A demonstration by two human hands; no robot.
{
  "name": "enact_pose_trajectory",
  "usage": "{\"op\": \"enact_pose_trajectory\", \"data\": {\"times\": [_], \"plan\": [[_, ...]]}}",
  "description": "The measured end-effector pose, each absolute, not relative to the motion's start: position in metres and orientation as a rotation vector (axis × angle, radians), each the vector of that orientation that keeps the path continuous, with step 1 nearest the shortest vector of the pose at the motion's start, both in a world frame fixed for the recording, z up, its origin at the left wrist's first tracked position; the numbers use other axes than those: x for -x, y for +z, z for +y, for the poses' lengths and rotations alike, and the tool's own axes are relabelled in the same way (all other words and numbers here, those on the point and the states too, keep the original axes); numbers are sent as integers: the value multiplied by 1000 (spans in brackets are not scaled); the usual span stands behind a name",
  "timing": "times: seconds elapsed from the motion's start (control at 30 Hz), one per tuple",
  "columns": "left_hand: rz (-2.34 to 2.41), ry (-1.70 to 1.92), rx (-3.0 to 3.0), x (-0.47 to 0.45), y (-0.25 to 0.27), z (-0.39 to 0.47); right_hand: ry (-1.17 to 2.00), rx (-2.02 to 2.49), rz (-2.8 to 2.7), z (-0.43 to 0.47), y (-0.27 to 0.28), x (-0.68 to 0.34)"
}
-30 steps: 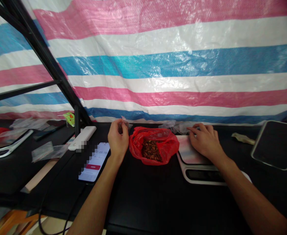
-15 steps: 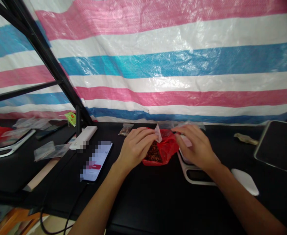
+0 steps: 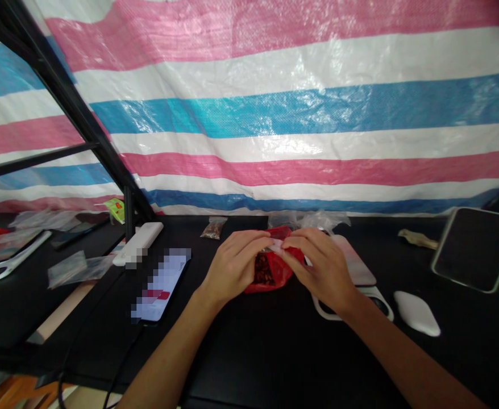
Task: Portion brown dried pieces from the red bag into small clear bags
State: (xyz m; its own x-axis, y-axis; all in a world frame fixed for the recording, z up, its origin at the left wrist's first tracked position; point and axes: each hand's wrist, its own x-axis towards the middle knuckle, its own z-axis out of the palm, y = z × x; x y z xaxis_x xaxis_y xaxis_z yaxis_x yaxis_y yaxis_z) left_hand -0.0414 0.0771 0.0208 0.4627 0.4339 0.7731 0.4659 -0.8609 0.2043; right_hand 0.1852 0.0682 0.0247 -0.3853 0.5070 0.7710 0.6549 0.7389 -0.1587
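And in comes the right hand, swung leftward from over the scale since half a second ago to meet the left hand above the red bag! Nearest on the black worktop, a white mouse-shaped object sits right of the right forearm, while a phone, its screen lit and partly pixelated, lies left of the left hand. Next back, the red bag, open-mouthed, shows brown pieces inside. Right above it, the action: a small pale plastic bag, the left grip pinched on one side, the right grip pinched on the other, fingertips nearly meeting! Just beside, the scale is partly behind the right hand. A dark-faced panel stands tilted well off to the right, and a white power strip runs beyond the phone. Farther still, a filled packet lies by itself, with crumpled clear bags near the back edge. And behind everything, the striped tarpaulin, pink, white and blue!
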Motion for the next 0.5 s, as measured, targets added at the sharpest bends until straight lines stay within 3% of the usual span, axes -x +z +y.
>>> {"op": "enact_pose_trajectory", "data": {"times": [0.13, 0.3, 0.4, 0.5], "plan": [[-895, -1489, 2570, 42, 18, 77, -330, 967, -2028, 75, 30, -194], [-974, -1738, 2419, 44, 20, 77, -596, 1716, -1792, 97, 20, -232], [-1036, -1804, 2370, 45, 21, 78, -508, 1999, -1859, 108, 10, -257], [-1069, -1820, 2346, 46, 21, 79, -392, 1972, -1858, 115, 9, -273]]}}
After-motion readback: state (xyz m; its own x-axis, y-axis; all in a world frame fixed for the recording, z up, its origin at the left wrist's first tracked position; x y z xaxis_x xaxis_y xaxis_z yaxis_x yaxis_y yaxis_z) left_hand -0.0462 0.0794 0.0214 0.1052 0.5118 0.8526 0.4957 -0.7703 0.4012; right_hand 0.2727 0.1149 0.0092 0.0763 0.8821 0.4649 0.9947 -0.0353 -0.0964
